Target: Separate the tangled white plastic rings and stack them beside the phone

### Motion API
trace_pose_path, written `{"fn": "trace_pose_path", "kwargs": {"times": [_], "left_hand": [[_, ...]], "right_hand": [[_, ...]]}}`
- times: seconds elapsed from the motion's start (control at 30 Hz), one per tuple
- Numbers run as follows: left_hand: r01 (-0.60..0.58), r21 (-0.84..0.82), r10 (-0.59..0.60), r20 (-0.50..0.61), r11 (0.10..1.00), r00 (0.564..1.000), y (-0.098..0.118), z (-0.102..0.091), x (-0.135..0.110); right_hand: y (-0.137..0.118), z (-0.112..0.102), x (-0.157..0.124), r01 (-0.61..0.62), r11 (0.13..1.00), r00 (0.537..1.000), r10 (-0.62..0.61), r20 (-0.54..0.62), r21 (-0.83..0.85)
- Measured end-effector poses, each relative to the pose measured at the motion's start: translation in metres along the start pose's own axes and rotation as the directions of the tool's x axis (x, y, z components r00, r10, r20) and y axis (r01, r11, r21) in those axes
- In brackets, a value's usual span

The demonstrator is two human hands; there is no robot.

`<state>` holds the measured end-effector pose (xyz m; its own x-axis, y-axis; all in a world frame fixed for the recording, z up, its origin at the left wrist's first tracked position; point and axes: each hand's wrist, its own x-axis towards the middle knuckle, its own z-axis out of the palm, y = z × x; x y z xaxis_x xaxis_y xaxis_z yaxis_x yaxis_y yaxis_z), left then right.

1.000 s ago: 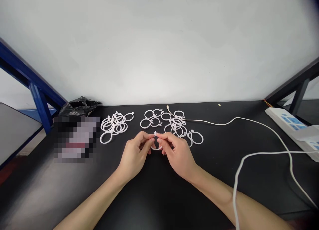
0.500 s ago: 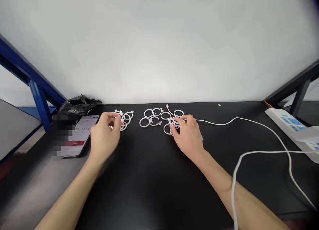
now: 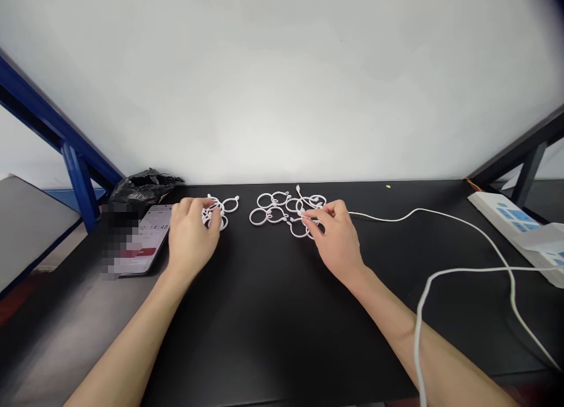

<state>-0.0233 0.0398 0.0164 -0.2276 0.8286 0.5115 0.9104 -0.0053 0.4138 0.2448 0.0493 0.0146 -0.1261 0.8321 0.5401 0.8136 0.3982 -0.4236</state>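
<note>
Three loose clusters of thin white rings with small knob-like ends lie on the black table. My left hand (image 3: 192,236) arches over the left ring cluster (image 3: 230,205), thumb and index fingertip a little apart with rings showing behind the gap. I cannot see it gripping any ring. My right hand (image 3: 337,239) pinches a white ring (image 3: 299,207) between thumb and fingers at the right cluster, partly covering the rings there. Between the hands lies the middle ring cluster (image 3: 259,217), untouched. A white cable's plug end (image 3: 298,188) rests just behind the right cluster.
A phone (image 3: 147,236) showing a timer lies left of my left hand, before a crumpled black plastic bag (image 3: 145,185). The white cable (image 3: 467,219) runs right and loops over my right forearm. At right is a white power strip (image 3: 506,219); a wall stands behind.
My right hand has lifted slightly and now pinches a ring, and the rings in the right cluster have shifted apart. My left hand remains over the left cluster. The view has moved slightly.
</note>
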Motion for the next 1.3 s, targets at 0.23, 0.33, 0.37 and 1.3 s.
{"fn": "trace_pose_path", "kwargs": {"times": [0.23, 0.33, 0.37, 1.3], "left_hand": [[0.179, -0.541, 0.079, 0.418, 0.822, 0.905, 0.057, 0.003, -0.034], [0.185, -0.558, 0.103, 0.445, 0.809, 0.89, 0.064, 0.006, -0.041], [0.181, -0.556, 0.098, 0.435, 0.811, 0.895, 0.064, 0.006, -0.042], [0.121, -0.549, 0.125, 0.389, 0.827, 0.913, 0.065, 0.007, -0.046]], "right_hand": [[-0.026, 0.006, -0.017, 0.255, 0.931, 0.926, -0.313, 0.21, 0.261], [-0.031, 0.007, -0.02, 0.217, 0.912, 0.927, -0.305, 0.221, 0.348], [-0.032, 0.007, -0.021, 0.189, 0.902, 0.932, -0.289, 0.218, 0.388], [-0.044, 0.004, -0.022, -0.325, 0.73, 0.92, 0.096, 0.38, 0.601]]}}
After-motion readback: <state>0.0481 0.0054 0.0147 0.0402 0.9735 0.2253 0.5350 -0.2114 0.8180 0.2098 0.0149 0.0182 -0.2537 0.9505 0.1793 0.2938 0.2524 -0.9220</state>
